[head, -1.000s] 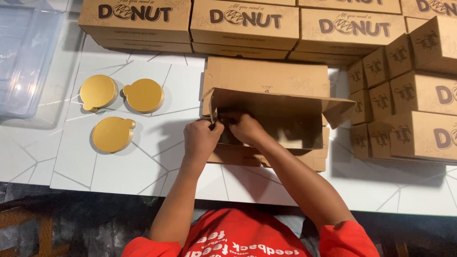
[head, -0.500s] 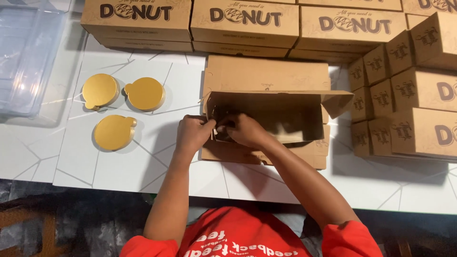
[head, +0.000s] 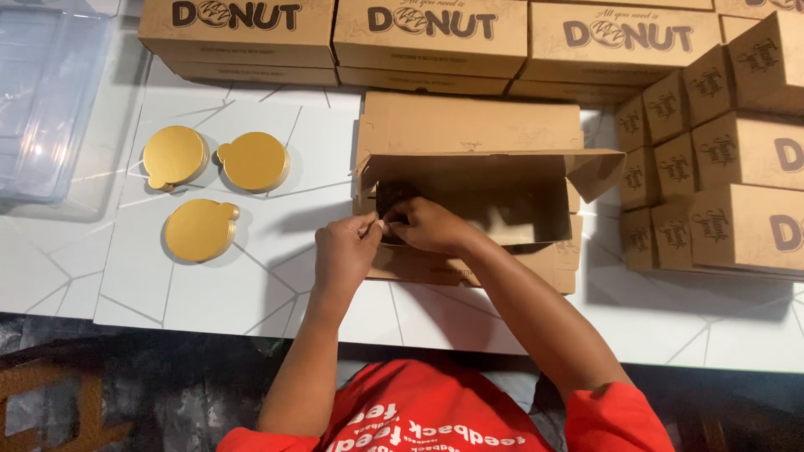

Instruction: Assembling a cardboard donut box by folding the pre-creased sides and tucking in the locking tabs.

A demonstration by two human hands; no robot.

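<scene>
Two hands meet at the near-left corner of an open brown cardboard box [head: 469, 197] that lies on its side on the white table [head: 251, 276], its mouth turned toward the person so the inside is within easy reach. The left hand [head: 345, 251] has thumb and forefinger pressed together, pinching what looks like a small flap or tab at the box edge just ahead of the fingertips; the other fingers curl loosely under. The right hand [head: 427, 226] lies knuckles-up, touching the left fingertips, its fingers bent and tucked into the box mouth; what they hold is hidden, so I cannot tell whether they grip anything. Both forearms angle inward from the red sleeves and converge at that corner, wrists low over the table. Well to the left of the fingers lie three round gold cake boards [head: 213, 192], flat and apart from the work. Beyond the fingers and to their right stand stacked closed boxes [head: 712, 167]; far left sits a clear plastic tray [head: 42, 100].
</scene>
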